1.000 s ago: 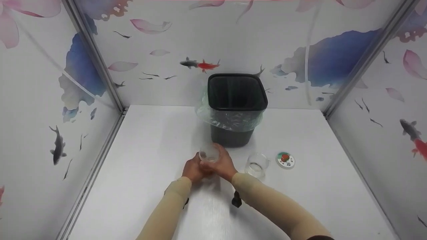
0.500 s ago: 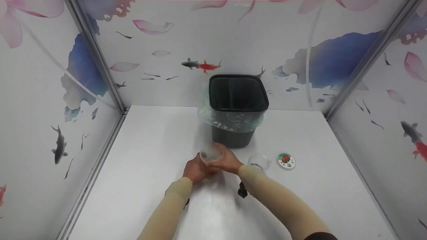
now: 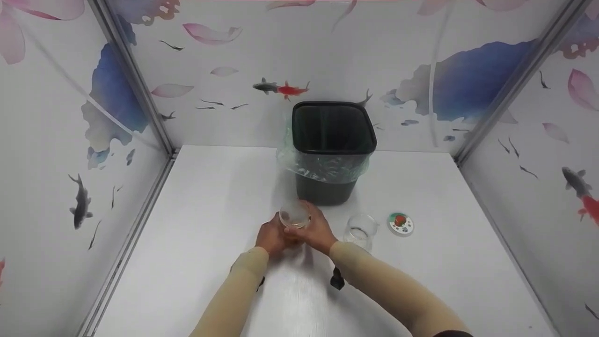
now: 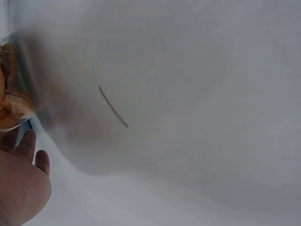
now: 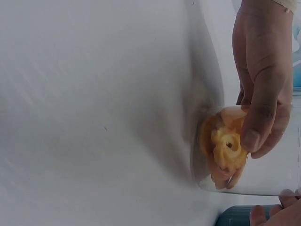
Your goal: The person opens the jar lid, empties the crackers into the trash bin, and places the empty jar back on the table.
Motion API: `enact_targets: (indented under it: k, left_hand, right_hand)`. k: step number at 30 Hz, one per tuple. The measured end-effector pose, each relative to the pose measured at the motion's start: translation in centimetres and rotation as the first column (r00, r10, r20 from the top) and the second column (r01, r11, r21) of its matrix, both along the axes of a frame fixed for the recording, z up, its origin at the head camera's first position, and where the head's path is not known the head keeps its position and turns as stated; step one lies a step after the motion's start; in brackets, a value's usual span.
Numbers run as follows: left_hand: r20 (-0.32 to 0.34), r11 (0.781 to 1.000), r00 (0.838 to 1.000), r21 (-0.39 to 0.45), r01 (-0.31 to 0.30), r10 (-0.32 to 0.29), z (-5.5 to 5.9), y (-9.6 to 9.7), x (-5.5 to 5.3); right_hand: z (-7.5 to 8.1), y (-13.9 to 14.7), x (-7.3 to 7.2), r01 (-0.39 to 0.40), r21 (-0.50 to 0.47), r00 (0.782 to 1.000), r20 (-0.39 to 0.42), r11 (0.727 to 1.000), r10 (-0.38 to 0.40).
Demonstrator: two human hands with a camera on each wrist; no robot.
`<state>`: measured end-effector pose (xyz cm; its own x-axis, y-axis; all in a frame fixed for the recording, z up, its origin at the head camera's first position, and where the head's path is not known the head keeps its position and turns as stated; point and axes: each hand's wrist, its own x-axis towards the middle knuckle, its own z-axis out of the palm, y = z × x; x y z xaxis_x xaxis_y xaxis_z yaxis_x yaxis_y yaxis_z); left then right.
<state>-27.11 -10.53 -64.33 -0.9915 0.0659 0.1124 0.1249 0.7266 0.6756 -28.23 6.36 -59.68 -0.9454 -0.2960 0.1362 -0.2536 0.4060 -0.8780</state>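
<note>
Cookies (image 5: 229, 145) sit low in the clear jar (image 5: 273, 174). We have it between our hands over the worktop (image 3: 210, 210), likely to keep it steady. Our right hand (image 3: 319, 232) has its grip wrapped round it; our left hand (image 3: 273, 238) is partly hidden, so we can't tell. From the jar, the bin (image 3: 325, 191) blocks one o'clock; a glass (image 3: 361, 230) and round disc (image 3: 400, 224) sit toward three.

Golden cookies (image 5: 222, 153) lie inside a clear jar (image 5: 269, 175).

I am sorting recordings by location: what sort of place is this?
Apparently a work booth: fish-patterned panels with metal corner posts enclose a white table on three sides.
</note>
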Motion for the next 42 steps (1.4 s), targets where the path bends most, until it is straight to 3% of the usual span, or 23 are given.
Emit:
enact_targets:
  k: [10, 15, 23, 35, 38, 42]
  left_hand:
    - [-0.028, 1.000, 0.999, -0.013, 0.016, -0.017, -0.1, -0.2, 0.2]
    - [-0.028, 1.000, 0.999, -0.019, 0.018, -0.018, 0.2, -0.2, 0.1]
    - [0.046, 1.000, 0.999, -0.011, 0.003, -0.002, -0.1, -0.1, -0.1]
    - [0.026, 1.000, 1.000, -0.015, 0.000, 0.000, 0.0, 0.1, -0.2]
    - [0.034, 1.000, 0.999, -0.023, 0.005, -0.004, 0.1, 0.1, -0.1]
    - [0.035, 0.999, 0.999, -0.035, 0.010, -0.009, 0.3, 0.0, -0.1]
  right_hand:
    - [-0.2, -0.5, -0.1, 0.043, 0.016, 0.999, 0.023, 0.999, -0.044]
    - [0.1, -0.1, -0.7, 0.000, 0.040, 0.999, 0.051, 0.999, -0.002]
    - [0.2, 0.6, -1.6, -0.099, 0.052, 0.993, 0.064, 0.994, 0.096]
    - [0.4, 1.2, -2.5, -0.189, 0.050, 0.981, 0.052, 0.981, 0.186]
    - [0.4, 1.2, -2.4, -0.175, 0.045, 0.984, 0.055, 0.984, 0.172]
    - [0.4, 0.6, -1.3, -0.085, 0.015, 0.996, 0.036, 0.996, 0.084]
